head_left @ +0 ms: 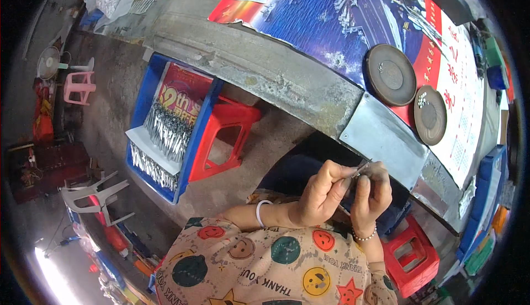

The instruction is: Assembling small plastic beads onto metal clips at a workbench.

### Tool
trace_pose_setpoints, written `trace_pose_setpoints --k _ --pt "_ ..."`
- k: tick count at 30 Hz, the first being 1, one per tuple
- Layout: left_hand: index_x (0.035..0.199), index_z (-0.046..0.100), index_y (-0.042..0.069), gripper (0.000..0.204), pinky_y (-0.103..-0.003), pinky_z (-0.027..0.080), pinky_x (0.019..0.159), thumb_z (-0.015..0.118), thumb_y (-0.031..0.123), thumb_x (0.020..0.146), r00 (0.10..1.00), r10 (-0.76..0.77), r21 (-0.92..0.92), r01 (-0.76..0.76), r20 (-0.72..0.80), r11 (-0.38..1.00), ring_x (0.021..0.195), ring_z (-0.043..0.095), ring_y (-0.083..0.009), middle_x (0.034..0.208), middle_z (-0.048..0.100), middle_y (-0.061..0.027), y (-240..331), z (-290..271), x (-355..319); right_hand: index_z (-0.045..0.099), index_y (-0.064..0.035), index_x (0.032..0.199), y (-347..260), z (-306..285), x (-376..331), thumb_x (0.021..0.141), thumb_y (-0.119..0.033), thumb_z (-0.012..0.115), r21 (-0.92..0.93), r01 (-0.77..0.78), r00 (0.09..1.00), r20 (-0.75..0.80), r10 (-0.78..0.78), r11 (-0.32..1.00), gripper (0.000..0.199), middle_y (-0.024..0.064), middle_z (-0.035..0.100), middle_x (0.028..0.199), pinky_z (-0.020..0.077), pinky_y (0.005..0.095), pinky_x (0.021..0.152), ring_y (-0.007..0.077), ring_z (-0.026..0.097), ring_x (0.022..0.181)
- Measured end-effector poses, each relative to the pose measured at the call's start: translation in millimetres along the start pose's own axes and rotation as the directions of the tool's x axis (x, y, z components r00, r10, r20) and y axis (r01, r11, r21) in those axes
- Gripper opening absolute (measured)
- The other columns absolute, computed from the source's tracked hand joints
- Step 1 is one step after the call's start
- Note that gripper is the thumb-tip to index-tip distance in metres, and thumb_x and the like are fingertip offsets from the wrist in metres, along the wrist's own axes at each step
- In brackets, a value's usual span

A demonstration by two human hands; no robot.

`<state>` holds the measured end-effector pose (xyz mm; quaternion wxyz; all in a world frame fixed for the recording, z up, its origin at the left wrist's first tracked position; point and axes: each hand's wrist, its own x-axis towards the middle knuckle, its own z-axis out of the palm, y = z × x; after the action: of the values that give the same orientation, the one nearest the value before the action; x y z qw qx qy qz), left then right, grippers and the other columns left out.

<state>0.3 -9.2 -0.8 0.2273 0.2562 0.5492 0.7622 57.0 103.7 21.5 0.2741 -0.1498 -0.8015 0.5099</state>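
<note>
My left hand (324,192) and my right hand (371,197) meet in front of the bench's near edge, fingertips pinched together. Between them is a small, slender dark metal piece (362,168), mostly covered by the fingers, so its exact kind cannot be made out. Just beyond the hands, a bare metal plate (381,134) lies on the bench edge. Farther back stand two round brown dishes: the larger dish (381,81) has a few tiny pieces in it, and the smaller dish (430,125) has a little cluster of small pale, bead-like parts.
Left of me, a blue crate (205,125) full of slender silver metal pieces (171,131) rests by a red stool (243,118). Another red stool (406,280) stands at the right. A printed poster (309,26) covers much of the bench (248,65). Blue trays (479,205) line the right side.
</note>
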Motion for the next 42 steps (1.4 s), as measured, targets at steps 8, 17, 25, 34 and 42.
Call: trace_pose_setpoints --k 8,17,25,34,42 --pt "0.113 0.049 -0.003 0.02 -0.028 0.048 0.072 0.045 -0.001 0.093 0.995 0.093 0.078 -0.091 -0.031 0.993 0.083 0.061 -0.0195 0.095 0.059 -0.0146 1 -5 -1 0.051 0.0039 0.091 6 17 6 0.076 0.008 0.058 0.024 0.267 0.961 -0.077 -0.265 0.963 0.017 0.0147 0.056 0.077 0.0468 0.0349 0.063 0.0263 0.054 0.067" --pt "0.114 0.047 -0.003 0.021 -0.03 0.049 0.07 0.045 0.002 0.094 0.994 0.109 0.136 -0.104 -0.031 0.985 0.082 0.063 -0.0217 0.093 0.06 -0.0152 2 -18 0 0.053 0.0055 0.099 6 25 -16 0.094 -0.006 0.045 -0.18 -0.084 0.996 -0.03 0.08 0.98 0.014 0.0052 0.055 0.086 0.0411 0.0232 0.067 0.011 0.051 0.078" --pt "0.116 0.051 0.003 0.026 -0.033 0.05 0.073 0.049 0.007 0.091 0.897 0.025 0.581 0.263 -0.44 0.77 0.082 0.062 -0.0211 0.099 0.058 -0.0118 33 -177 -20 0.053 0.0034 0.088 -6 15 5 0.098 -0.012 0.038 -0.08 -0.129 0.967 0.212 0.144 0.988 0.024 0.01 0.057 0.081 0.0425 0.0279 0.07 0.0172 0.053 0.075" --pt "0.097 0.061 0.002 0.012 -0.034 0.047 0.074 0.055 0.007 0.087 0.743 0.285 0.789 0.514 -0.605 0.336 0.082 0.062 -0.0279 0.087 0.063 -0.0156 52 -369 -84 0.055 0.0049 0.089 -9 36 19 0.085 -0.001 0.049 -0.086 -0.001 0.858 0.512 0.045 0.996 0.01 0.0202 0.055 0.09 0.0453 0.0388 0.07 0.037 0.055 0.08" --pt "0.095 0.064 0.001 0.014 -0.038 0.045 0.081 0.057 0.007 0.084 0.846 0.286 0.892 0.443 -0.45 0.091 0.092 0.058 -0.0329 0.092 0.062 -0.0155 69 -377 -67 0.054 0.0032 0.088 -22 25 26 0.083 -0.004 0.058 -0.19 0.002 0.801 0.589 0.112 0.982 0.009 0.0204 0.053 0.085 0.0445 0.0407 0.065 0.0391 0.053 0.075"
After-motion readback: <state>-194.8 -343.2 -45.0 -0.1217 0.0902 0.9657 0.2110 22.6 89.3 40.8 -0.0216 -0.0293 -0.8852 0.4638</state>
